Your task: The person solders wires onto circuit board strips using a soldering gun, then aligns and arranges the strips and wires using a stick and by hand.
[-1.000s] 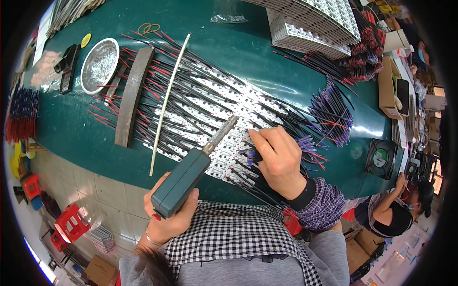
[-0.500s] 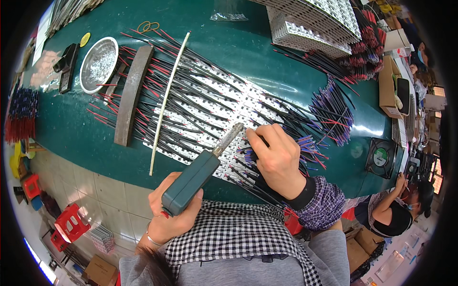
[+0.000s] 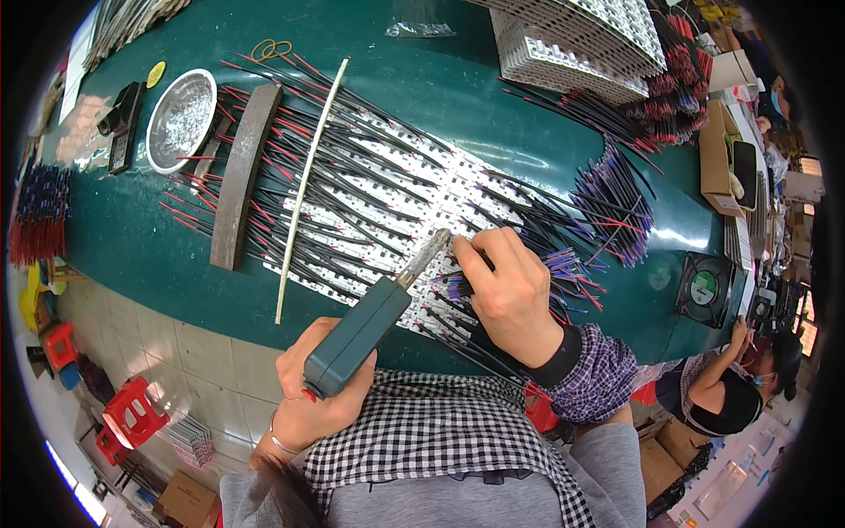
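My left hand [image 3: 299,421] is closed round a dark green soldering gun [image 3: 363,334], whose metal shaft points up and to the right over white circuit boards [image 3: 458,185]. The tip is close beside the fingertips of my right hand [image 3: 512,299]. Thumb and forefinger there are pinched together at a black wire end, largely hidden by the fingers. Under and beside this hand lies a bunch of black wires [image 3: 568,273] with blue, purple and red ends. Rows of black wires with red ends [image 3: 343,189] fan out leftward from the boards.
A pale stick [image 3: 310,176] and a heavy metal bar [image 3: 246,176] lie across the wires. Left of them stands a metal bowl [image 3: 182,121]. Stacked white boards [image 3: 572,53] fill the far side. A small fan [image 3: 704,286] is at right, near another person [image 3: 735,378].
The soldering gun and my left hand have shifted slightly to the right. My right hand has barely moved and keeps its pinch.
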`<state>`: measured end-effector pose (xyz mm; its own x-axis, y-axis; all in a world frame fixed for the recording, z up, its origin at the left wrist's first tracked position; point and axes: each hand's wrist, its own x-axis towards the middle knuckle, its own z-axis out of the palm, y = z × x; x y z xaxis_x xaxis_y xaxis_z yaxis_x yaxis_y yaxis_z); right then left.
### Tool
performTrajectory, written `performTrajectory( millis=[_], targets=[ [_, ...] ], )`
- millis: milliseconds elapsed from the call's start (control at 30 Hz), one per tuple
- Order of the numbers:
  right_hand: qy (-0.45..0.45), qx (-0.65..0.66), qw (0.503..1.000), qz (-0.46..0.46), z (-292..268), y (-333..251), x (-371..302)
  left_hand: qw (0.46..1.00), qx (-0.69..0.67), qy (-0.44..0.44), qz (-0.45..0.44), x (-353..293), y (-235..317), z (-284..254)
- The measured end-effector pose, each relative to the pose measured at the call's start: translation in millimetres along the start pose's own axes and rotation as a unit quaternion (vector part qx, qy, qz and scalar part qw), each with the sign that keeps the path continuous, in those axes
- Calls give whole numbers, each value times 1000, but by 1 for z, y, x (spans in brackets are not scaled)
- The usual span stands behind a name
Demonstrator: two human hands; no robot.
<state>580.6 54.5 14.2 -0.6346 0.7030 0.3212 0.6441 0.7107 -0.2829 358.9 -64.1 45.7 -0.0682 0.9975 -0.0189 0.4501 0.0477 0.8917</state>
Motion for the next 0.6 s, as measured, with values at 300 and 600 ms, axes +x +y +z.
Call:
performTrajectory(
  millis=[300, 600],
  targets=[
    [4, -4, 1000, -2, 2, -1, 0, 999, -28, 15, -41, -11, 0, -4],
    [6, -5, 1000, -7, 2, 0, -1, 999, -22, -3, -43, -7, 0, -4]
  ],
)
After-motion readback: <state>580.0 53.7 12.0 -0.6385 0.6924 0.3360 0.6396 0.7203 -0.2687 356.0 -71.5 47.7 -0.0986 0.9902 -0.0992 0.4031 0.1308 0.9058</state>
